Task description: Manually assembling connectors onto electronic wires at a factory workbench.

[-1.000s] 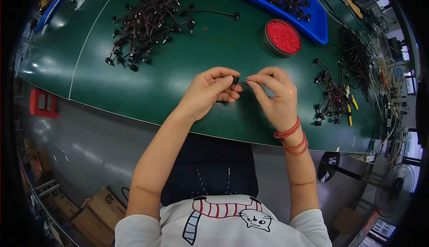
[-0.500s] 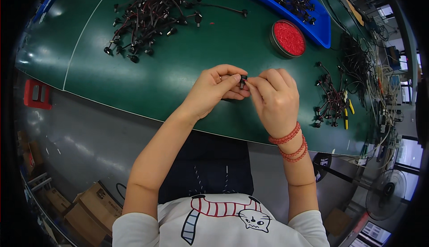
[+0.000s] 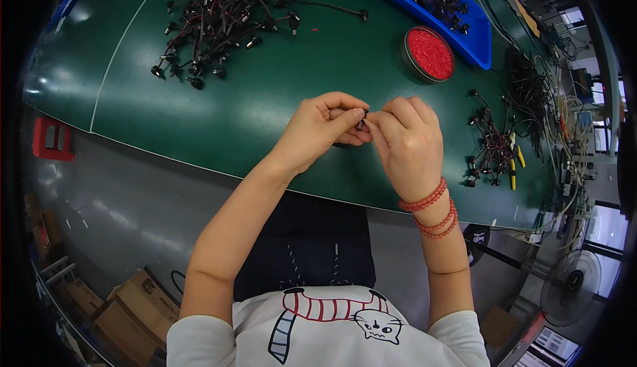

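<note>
Between the thumb and fingers of my left hand (image 3: 312,128) is a small black plug (image 3: 362,123) with a short metal barrel. Closed in a pinch, my right hand (image 3: 411,145) meets the plug from the right side. Whatever its fingertips hold is too small and too covered to make out. Both hands are raised over the near part of the green table (image 3: 252,111). Past my right hand stands a round tin (image 3: 415,73) full of tiny red pieces (image 3: 430,52).
Black plugs with short leads lie heaped (image 3: 225,22) at the far left. More fill a blue tray (image 3: 483,52) at the far right. A smaller bunch of plugs (image 3: 491,141) lies at right beside a yellow-handled hand tool (image 3: 513,171). Cables (image 3: 531,88) crowd the right edge.
The plug has tilted slightly in my left fingers and is more covered. A reddish bit seen at my right fingertips earlier no longer shows clearly. Both hands stay in nearly the same place.
</note>
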Demonstrator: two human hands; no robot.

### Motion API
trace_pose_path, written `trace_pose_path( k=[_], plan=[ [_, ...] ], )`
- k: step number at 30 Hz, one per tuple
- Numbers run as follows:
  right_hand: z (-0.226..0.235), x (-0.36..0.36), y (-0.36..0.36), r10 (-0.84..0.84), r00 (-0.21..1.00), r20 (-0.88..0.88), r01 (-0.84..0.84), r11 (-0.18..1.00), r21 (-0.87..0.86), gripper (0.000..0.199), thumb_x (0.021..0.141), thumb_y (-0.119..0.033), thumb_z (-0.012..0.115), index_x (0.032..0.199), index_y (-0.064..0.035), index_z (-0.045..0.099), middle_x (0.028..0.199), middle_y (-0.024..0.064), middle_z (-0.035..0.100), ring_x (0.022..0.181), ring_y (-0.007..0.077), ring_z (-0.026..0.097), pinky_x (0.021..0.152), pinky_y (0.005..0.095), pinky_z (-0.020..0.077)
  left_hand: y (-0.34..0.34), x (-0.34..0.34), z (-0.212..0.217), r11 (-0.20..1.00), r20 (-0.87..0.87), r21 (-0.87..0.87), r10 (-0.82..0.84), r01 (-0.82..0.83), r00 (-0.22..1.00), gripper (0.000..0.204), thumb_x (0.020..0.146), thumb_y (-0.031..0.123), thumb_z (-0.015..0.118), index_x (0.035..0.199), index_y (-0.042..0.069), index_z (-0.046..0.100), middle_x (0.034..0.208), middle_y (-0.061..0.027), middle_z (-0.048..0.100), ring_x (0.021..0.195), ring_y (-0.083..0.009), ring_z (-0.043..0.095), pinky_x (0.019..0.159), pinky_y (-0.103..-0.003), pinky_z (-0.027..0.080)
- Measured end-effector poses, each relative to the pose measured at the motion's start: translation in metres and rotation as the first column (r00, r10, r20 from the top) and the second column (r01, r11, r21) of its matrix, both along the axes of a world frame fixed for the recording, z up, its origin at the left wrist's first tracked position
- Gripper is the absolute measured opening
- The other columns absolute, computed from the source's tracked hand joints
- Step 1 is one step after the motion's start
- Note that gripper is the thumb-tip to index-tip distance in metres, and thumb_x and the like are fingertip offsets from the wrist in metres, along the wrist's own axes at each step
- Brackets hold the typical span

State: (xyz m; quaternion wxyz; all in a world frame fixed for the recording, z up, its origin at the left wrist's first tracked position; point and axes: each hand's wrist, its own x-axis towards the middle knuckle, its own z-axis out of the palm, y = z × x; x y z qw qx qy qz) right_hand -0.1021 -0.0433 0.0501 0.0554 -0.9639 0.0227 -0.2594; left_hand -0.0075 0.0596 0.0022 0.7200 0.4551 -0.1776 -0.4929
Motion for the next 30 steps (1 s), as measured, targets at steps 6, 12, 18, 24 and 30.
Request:
trace_pose_path(
  k=[6, 12, 18, 24, 30],
  plan=[
    [-0.004, -0.004, -0.005, 0.011, 0.999, 0.040, -0.017, 0.989, 0.146, 0.014, 0.060, 0.000, 0.060, 0.073, -0.0040, 0.059, 0.070, 0.0037, 0.051, 0.063, 0.0196, 0.047, 0.053, 0.0290, 0.0383, 0.001, 0.001, -0.002, 1.000, -0.033, -0.009, 0.000, 0.000, 0.999, 0.017, 0.083, 0.008, 0.047, 0.096, -0.002, 0.051, 0.078, -0.0086, 0.057, 0.067, -0.0133, 0.059, 0.062, -0.022, 0.050],
    [-0.014, -0.012, -0.002, 0.022, 0.995, 0.102, -0.046, 0.970, 0.239, 0.025, 0.060, 0.006, 0.057, 0.083, -0.0041, 0.060, 0.074, 0.0067, 0.052, 0.064, 0.0204, 0.047, 0.053, 0.0284, 0.0394, 0.002, 0.004, -0.001, 1.000, -0.090, -0.022, -0.005, 0.003, 0.996, 0.018, 0.083, 0.009, 0.047, 0.096, -0.002, 0.051, 0.076, -0.0079, 0.057, 0.067, -0.0127, 0.059, 0.061, -0.021, 0.050],
    [-0.019, -0.012, 0.006, 0.025, 0.997, 0.066, -0.037, 0.983, 0.180, 0.029, 0.061, 0.009, 0.053, 0.087, -0.0031, 0.059, 0.076, 0.0081, 0.052, 0.067, 0.0216, 0.048, 0.056, 0.0288, 0.0405, 0.001, 0.002, -0.002, 1.000, -0.064, -0.022, 0.008, -0.010, 0.998, 0.018, 0.083, 0.010, 0.047, 0.096, -0.002, 0.051, 0.076, -0.0080, 0.057, 0.067, -0.0125, 0.058, 0.061, -0.021, 0.050],
    [-0.023, -0.009, 0.005, 0.045, 0.997, 0.058, -0.054, 0.982, 0.178, 0.027, 0.061, 0.005, 0.054, 0.086, -0.0025, 0.059, 0.078, 0.0056, 0.051, 0.070, 0.0203, 0.048, 0.060, 0.0293, 0.0418, 0.002, 0.002, -0.003, 0.997, -0.078, -0.052, 0.050, -0.054, 0.996, 0.015, 0.081, 0.008, 0.049, 0.090, -0.003, 0.053, 0.077, -0.0099, 0.057, 0.067, -0.0127, 0.058, 0.061, -0.021, 0.050],
    [-0.009, -0.005, -0.016, 0.027, 0.992, 0.126, -0.088, 0.857, 0.508, 0.019, 0.068, 0.005, 0.053, 0.085, -0.0015, 0.059, 0.079, 0.0071, 0.053, 0.064, 0.0158, 0.050, 0.056, 0.0240, 0.0403, 0.006, 0.000, 0.001, 0.995, 0.052, 0.041, 0.084, -0.087, 0.995, 0.014, 0.080, 0.008, 0.051, 0.089, -0.003, 0.052, 0.073, -0.0094, 0.058, 0.064, -0.0130, 0.058, 0.056, -0.021, 0.047]
  ],
)
